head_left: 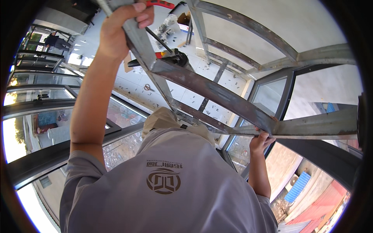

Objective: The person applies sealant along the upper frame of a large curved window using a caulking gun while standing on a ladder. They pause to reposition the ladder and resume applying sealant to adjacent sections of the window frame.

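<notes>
Steel frame (pixel 217 93) is being held overhead, above the tiled floor (pixel 132 83), gripped at both ends. Left hand (pixel 120 29) is being closed around one bar, right hand (pixel 261 141) under a joint. Slipping is being risked if either grip loosens.

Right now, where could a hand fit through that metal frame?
The metal frame has a wide bare gap below its upper crossbar, and another above the right hand. It is crowded near the left hand, where a black tool sits.
</notes>
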Tool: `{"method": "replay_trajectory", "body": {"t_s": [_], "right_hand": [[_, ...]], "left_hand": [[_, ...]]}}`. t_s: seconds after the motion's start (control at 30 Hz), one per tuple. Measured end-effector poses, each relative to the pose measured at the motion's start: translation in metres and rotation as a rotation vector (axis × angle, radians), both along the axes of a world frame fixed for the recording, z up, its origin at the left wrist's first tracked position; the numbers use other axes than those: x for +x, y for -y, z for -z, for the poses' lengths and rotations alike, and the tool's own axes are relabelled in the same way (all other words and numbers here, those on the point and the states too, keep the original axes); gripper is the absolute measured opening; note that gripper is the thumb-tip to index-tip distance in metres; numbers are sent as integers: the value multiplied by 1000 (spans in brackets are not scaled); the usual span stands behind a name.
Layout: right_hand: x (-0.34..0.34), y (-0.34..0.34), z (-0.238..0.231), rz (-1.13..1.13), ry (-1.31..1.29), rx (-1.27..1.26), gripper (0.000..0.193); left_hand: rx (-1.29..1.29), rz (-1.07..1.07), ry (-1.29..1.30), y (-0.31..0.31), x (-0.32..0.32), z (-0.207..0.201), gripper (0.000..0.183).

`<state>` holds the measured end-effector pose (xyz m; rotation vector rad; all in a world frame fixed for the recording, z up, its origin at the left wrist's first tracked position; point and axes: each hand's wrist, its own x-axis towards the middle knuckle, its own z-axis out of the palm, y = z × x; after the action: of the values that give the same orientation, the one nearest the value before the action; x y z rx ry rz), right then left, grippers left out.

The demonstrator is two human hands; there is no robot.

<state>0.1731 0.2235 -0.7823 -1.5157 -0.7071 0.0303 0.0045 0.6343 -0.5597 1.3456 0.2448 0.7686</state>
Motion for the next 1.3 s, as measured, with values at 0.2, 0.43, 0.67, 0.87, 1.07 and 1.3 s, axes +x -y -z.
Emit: {"method": "replay_trajectory", "body": {"t_s": [0.2,0.43,0.67,0.87,1.07,1.3], "right_hand": [[0,1,8,86,-37,35,88],[-9,5,21,177,-21,17,90],[-18,-14,4,210,-48,192,109],[-25,-18,-21,287,-175,70,128],[-11,-31,-24,284,42,253,86],[-9,-27,-4,439,-21,231,69]], "left_hand": [[133,112,-4,-3,-1,-3,14],[122,152,-62,-2,5,-9,22],[109,267,-27,-6,2,-13,16],[122,260,-7,-18,-2,-16,16],[289,399,35,-41,4,-13,22],[403,962,78,-113,41,46,47]]}}
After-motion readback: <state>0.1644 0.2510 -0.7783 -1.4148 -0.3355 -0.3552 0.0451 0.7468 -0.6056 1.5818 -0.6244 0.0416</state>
